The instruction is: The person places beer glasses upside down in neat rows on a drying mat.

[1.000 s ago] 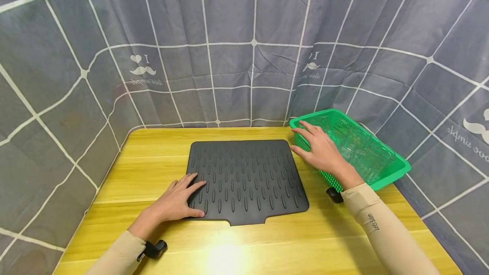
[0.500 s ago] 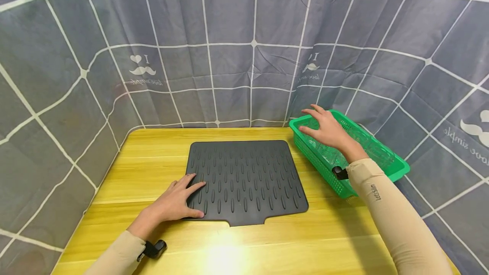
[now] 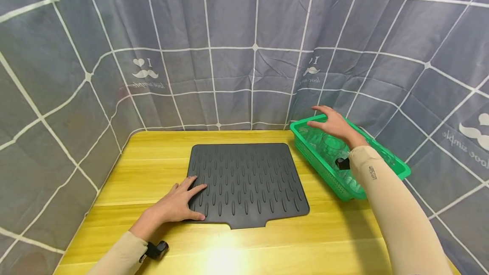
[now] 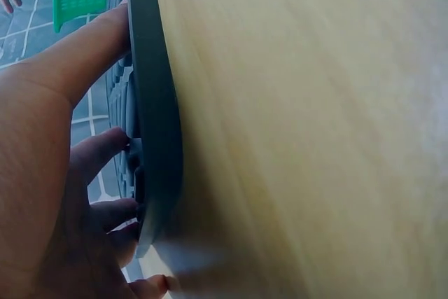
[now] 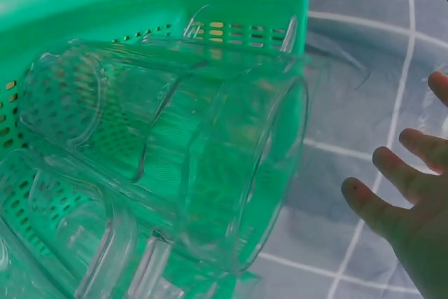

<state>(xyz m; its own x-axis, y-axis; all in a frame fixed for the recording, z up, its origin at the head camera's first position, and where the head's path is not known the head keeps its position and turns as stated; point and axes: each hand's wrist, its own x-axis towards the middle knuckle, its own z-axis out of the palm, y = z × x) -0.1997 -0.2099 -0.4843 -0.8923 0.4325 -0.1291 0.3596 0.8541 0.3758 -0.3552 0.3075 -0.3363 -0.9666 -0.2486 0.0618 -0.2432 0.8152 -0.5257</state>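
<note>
The left hand [image 3: 175, 203] lies with spread fingers on the front left corner of a black ridged rubber mat [image 3: 248, 181]. In the left wrist view, its fingers reach over the raised edge [image 4: 157, 117] of this mat. The right hand [image 3: 334, 124] hovers over a green plastic basket [image 3: 322, 173], fingers extended and holding nothing. Inside the basket lie several clear tumblers or mugs. One large clear tumbler [image 5: 210, 166] lies on its side, its mouth toward the right hand [image 5: 420, 222] in the right wrist view. Handle-like clear bars [image 5: 105, 257] show beside it.
The wooden table [image 3: 153, 147] carries the mat in the middle and the basket at the right. A grey curtain [image 3: 229, 67] with white grid lines closes in the back and sides. Each wrist wears a small black camera [image 3: 156, 249].
The right hand has moved right and slightly up from the basket's left rim to above the basket. More of the clear glassware shows beneath it. The left hand stays on the mat.
</note>
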